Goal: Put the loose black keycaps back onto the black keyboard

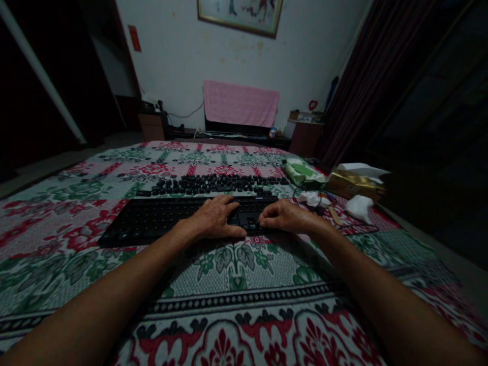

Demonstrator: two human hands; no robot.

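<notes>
A black keyboard [147, 219] with its keycaps off over most of its face lies on a patterned bedspread. My left hand [216, 218] rests on it, right of its middle, fingers spread and thumb along the near edge. At the keyboard's right part, my right hand [284, 216] has thumb and fingertips pinched together, touching or just above it. Whatever the pinch holds, if anything, is too small to make out. Just beyond the keyboard, many loose black keycaps [206, 183] lie in rough rows. A few dark keys show between my hands.
To the right are a green-and-white tissue pack [303, 172], a gold tissue box [351, 184], crumpled white tissue [359, 207], a flat wooden stick [335, 215] and a thin dark cable [360, 232]. The flowered bedspread [232, 264] spreads under everything.
</notes>
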